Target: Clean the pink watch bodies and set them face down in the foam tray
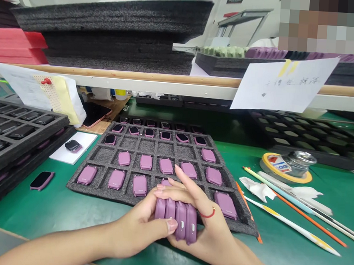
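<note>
My left hand [141, 228] and my right hand [204, 218] together clasp a row of several purple watch bodies [177, 220], stood on edge side by side at the near edge of a dark foam tray [103, 154]. The left thumb presses the row's front. The right fingers curl over its top, with the index finger stretched towards the tray. The tray's near rows hold purple watch bodies [146, 162] lying back up. Its far rows hold watch bodies screen up [165, 135]. A red cord circles my right wrist.
Stacked foam trays of dark units [18, 130] stand at the left, with loose watch bodies [41, 180] on the green mat. At the right lie thin sticks [291, 225], a tape roll [285, 171], a glass jar [301, 160] and empty trays [308, 136]. A shelf with foam stacks [117, 33] is overhead.
</note>
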Demonstrator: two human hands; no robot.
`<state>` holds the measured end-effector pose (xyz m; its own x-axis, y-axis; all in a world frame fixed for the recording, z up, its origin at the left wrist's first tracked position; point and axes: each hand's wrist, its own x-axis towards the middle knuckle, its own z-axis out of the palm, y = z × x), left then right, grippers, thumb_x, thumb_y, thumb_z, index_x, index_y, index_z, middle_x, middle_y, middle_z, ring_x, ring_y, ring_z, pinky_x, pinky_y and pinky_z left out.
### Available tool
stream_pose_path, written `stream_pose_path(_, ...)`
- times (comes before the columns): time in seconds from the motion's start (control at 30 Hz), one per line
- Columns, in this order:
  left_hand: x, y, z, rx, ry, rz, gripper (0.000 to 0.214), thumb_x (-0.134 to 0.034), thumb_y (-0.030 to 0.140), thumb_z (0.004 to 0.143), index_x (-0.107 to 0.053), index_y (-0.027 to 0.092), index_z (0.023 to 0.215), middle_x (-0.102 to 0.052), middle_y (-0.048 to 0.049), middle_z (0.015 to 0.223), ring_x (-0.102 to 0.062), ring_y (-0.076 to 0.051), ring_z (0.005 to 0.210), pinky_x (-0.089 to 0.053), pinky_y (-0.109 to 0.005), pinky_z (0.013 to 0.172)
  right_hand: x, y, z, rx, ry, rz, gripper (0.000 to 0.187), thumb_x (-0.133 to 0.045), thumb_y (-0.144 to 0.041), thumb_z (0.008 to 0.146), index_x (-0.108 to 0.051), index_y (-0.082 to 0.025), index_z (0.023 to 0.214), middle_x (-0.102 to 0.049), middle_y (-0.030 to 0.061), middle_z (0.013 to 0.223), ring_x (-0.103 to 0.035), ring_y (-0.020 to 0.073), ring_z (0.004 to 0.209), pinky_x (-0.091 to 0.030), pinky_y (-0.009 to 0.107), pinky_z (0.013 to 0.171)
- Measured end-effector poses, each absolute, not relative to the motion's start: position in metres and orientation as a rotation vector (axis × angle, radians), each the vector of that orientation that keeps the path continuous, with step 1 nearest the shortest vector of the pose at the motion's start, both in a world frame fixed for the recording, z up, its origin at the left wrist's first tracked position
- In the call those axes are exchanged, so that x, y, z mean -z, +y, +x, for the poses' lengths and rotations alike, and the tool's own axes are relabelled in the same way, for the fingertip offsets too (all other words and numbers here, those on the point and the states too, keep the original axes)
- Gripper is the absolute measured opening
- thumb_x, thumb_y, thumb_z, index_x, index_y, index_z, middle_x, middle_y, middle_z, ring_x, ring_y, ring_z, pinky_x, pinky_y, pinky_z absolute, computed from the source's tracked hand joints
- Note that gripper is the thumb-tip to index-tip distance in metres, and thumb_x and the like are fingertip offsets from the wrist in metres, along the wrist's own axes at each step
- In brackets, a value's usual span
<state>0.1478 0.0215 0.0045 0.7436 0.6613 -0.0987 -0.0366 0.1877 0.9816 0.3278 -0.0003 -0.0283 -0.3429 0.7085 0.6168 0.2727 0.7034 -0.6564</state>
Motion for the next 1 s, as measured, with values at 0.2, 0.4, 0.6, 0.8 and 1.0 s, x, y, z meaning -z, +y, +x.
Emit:
stream_pose_path(0.2,-0.002,0.020,0.146,-0.533,0.590,1.248,0.048,-0.058,0.026,0.089,-0.039,0.014,0.131,-0.047,-0.0180,0.145,-0.044,-0.028,0.139,-0.035,-0.046,0.116,0.028,0.001,0.327,-0.530,-1.932,-0.742,0.095,-0.072,-0.015,0.085,-0.016,-0.020,0.161,-0.070,0.0090,0.129,-0.062,0.0224,0.129,-0.051,0.039,0.112)
stream_pose_path(0.4,0.005,0.021,0.150,-0.656,0.562,1.342,0.049,-0.071,0.025,0.083,-0.048,0.015,0.125,-0.057,-0.0135,0.131,-0.054,-0.026,0.127,-0.040,-0.044,0.113,0.026,0.000,0.324,-0.522,-1.942,-0.734,0.094,-0.074,-0.015,0.083,-0.020,-0.020,0.160,-0.070,0.0102,0.127,-0.066,0.0236,0.123,-0.051,0.041,0.111)
stream_pose_path(0.6,0.006,0.023,0.152,-0.704,0.531,1.403,0.045,-0.068,0.012,0.079,-0.054,0.016,0.122,-0.060,-0.0107,0.127,-0.056,-0.024,0.126,-0.039,-0.043,0.114,0.026,0.001,0.321,-0.437,-1.969,-0.707,0.092,-0.071,-0.020,0.088,-0.017,-0.020,0.162,-0.072,0.0092,0.124,-0.068,0.0218,0.117,-0.050,0.041,0.112)
stream_pose_path(0.8,0.012,0.022,0.153,-0.742,0.603,1.345,0.062,-0.090,0.022,0.063,-0.058,0.016,0.115,-0.066,-0.0113,0.121,-0.062,-0.030,0.119,-0.048,-0.044,0.106,0.025,-0.004,0.326,-0.255,-2.138,-0.723,0.085,-0.061,-0.027,0.097,-0.008,-0.017,0.163,-0.066,0.0133,0.134,-0.054,0.0242,0.137,-0.039,0.047,0.120)
stream_pose_path(1.0,0.013,0.016,0.147,-0.799,0.567,1.470,0.054,-0.086,0.015,0.071,-0.052,0.022,0.111,-0.072,-0.0064,0.116,-0.069,-0.022,0.110,-0.054,-0.033,0.097,0.019,-0.008,0.336,-0.529,-1.891,-0.813,0.097,-0.057,-0.068,0.089,-0.011,-0.025,0.162,-0.049,0.0139,0.149,-0.048,0.0262,0.140,-0.034,0.045,0.122)
